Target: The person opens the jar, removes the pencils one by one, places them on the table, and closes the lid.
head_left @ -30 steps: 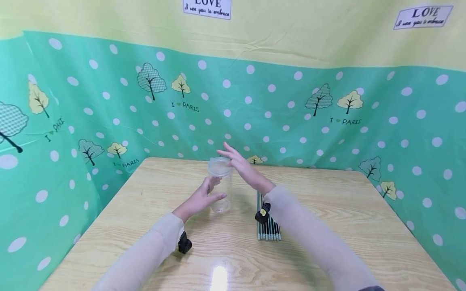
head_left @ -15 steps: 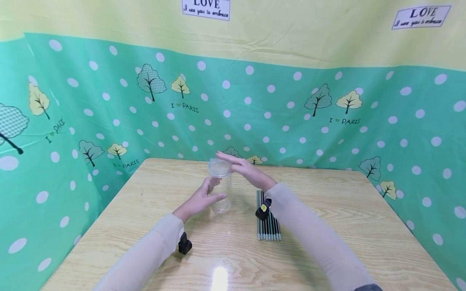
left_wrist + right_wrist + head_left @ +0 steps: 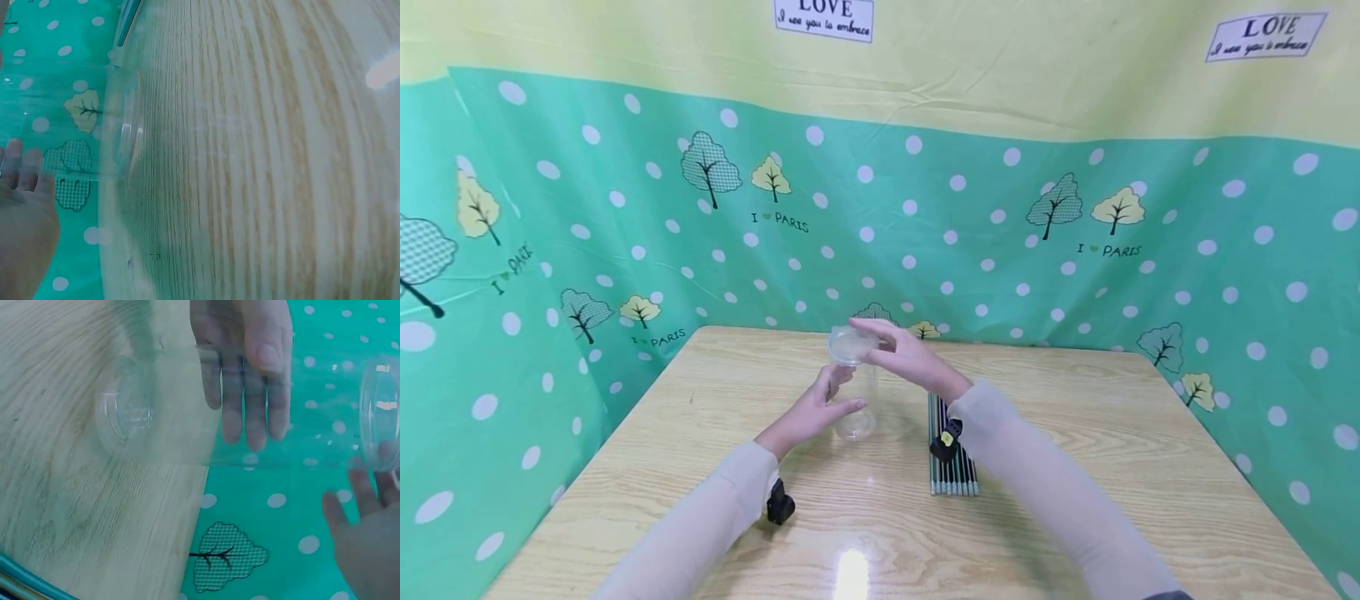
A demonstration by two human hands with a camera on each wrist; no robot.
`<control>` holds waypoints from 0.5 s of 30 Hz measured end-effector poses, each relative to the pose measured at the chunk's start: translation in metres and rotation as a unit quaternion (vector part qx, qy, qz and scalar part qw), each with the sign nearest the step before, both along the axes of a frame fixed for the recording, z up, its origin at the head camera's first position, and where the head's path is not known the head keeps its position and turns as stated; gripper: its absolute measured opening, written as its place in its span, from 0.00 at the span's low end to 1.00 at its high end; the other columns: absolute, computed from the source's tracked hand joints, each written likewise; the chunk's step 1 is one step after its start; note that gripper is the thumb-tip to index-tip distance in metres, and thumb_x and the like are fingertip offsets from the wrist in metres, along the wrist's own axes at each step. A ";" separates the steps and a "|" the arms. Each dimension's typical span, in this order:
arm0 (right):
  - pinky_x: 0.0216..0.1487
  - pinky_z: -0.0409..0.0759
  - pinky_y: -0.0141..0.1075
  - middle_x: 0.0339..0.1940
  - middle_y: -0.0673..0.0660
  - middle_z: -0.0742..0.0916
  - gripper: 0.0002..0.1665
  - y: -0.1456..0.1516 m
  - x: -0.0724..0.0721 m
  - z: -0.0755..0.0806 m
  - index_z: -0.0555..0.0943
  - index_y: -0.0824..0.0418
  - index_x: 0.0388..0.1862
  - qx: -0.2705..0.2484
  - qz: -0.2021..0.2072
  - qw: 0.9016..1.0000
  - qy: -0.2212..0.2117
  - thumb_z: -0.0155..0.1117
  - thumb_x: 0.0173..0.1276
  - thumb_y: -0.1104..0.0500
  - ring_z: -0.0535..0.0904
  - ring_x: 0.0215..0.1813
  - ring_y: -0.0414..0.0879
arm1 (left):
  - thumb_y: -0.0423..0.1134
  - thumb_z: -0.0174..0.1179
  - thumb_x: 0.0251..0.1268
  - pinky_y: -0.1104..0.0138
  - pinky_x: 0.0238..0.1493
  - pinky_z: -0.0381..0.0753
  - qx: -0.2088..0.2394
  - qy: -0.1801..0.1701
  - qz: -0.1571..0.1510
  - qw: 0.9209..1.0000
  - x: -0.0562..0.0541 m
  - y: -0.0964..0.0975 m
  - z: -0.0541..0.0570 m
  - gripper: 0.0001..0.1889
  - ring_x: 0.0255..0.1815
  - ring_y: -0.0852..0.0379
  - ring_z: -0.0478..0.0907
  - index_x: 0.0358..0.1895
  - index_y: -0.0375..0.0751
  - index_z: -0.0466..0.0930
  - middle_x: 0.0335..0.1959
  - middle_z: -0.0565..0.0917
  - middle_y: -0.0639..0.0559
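A clear plastic jar (image 3: 855, 425) stands upright on the table with its transparent lid (image 3: 846, 347) on top. My left hand (image 3: 808, 415) holds the jar's side, thumb toward me and fingers behind the wall; the right wrist view shows those fingers (image 3: 232, 419) through the plastic. At the lid, my right hand (image 3: 912, 357) grips the edge from the right, fingers over the far side and thumb at the near side. In the right wrist view my right hand (image 3: 372, 540) is partly cut off by the frame's edge. Nothing shows inside the jar.
A row of several dark and green pencils (image 3: 953, 475) lies on the wooden table (image 3: 1097, 442), right of the jar and partly beneath my right forearm. A green polka-dot cloth (image 3: 925, 217) hangs behind the table and along its sides.
My right hand has come down from above the lid's right side, its spread fingers closing round the lid's edge. The left hand and jar have stayed in place.
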State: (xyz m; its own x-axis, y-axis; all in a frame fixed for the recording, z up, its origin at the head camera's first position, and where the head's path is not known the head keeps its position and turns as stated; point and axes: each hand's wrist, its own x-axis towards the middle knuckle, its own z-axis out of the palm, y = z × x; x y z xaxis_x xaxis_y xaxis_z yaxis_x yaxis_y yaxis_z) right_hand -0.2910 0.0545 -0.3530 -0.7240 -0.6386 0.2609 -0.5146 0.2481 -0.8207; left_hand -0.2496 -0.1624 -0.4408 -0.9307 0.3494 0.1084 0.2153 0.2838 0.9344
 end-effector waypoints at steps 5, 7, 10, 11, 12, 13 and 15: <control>0.66 0.71 0.56 0.68 0.48 0.75 0.37 -0.008 0.012 -0.002 0.72 0.50 0.73 0.017 -0.090 0.992 0.084 0.68 0.68 0.42 0.70 0.68 0.46 | 0.53 0.64 0.69 0.41 0.75 0.46 0.002 -0.002 -0.002 1.000 0.000 -0.001 -0.001 0.45 0.80 0.44 0.48 0.79 0.55 0.43 0.79 0.54 0.42; 0.63 0.75 0.50 0.64 0.50 0.77 0.38 -0.012 0.017 -0.002 0.74 0.53 0.71 0.017 -0.124 0.987 0.102 0.70 0.66 0.41 0.73 0.63 0.45 | 0.54 0.64 0.69 0.40 0.75 0.47 0.002 -0.002 -0.002 1.000 0.000 -0.001 -0.002 0.44 0.80 0.44 0.48 0.78 0.55 0.44 0.79 0.54 0.43; 0.52 0.79 0.41 0.59 0.53 0.78 0.40 -0.019 0.024 0.001 0.76 0.58 0.67 0.028 -0.166 0.978 0.126 0.72 0.63 0.39 0.75 0.54 0.45 | 0.54 0.64 0.69 0.38 0.74 0.47 0.003 0.000 -0.004 1.000 0.000 -0.001 -0.002 0.44 0.80 0.44 0.48 0.78 0.56 0.44 0.79 0.54 0.45; 0.49 0.79 0.40 0.57 0.54 0.78 0.40 -0.021 0.026 0.001 0.76 0.60 0.66 0.036 -0.177 0.974 0.139 0.72 0.63 0.39 0.75 0.52 0.45 | 0.53 0.64 0.69 0.38 0.74 0.46 0.004 0.002 -0.006 1.000 0.000 -0.001 -0.002 0.44 0.80 0.44 0.48 0.78 0.56 0.43 0.79 0.54 0.45; 0.45 0.79 0.39 0.56 0.55 0.78 0.40 -0.022 0.028 0.002 0.77 0.61 0.66 0.043 -0.187 0.970 0.150 0.72 0.63 0.38 0.75 0.50 0.45 | 0.53 0.64 0.69 0.38 0.74 0.46 0.005 0.004 -0.008 1.000 0.000 -0.001 -0.002 0.44 0.80 0.44 0.48 0.78 0.56 0.43 0.79 0.55 0.46; 0.43 0.79 0.38 0.55 0.56 0.78 0.41 -0.024 0.029 0.003 0.77 0.62 0.65 0.051 -0.196 0.966 0.160 0.72 0.62 0.38 0.75 0.49 0.46 | 0.52 0.64 0.70 0.37 0.74 0.45 0.006 0.007 -0.010 1.000 0.000 -0.001 -0.002 0.44 0.79 0.44 0.49 0.78 0.56 0.42 0.79 0.55 0.46; 0.40 0.78 0.36 0.54 0.57 0.78 0.41 -0.026 0.031 0.003 0.77 0.63 0.64 0.066 -0.210 0.960 0.174 0.71 0.62 0.37 0.74 0.46 0.46 | 0.50 0.64 0.70 0.37 0.74 0.44 0.008 0.013 -0.015 1.000 -0.001 -0.001 -0.002 0.44 0.79 0.44 0.49 0.79 0.55 0.42 0.79 0.55 0.47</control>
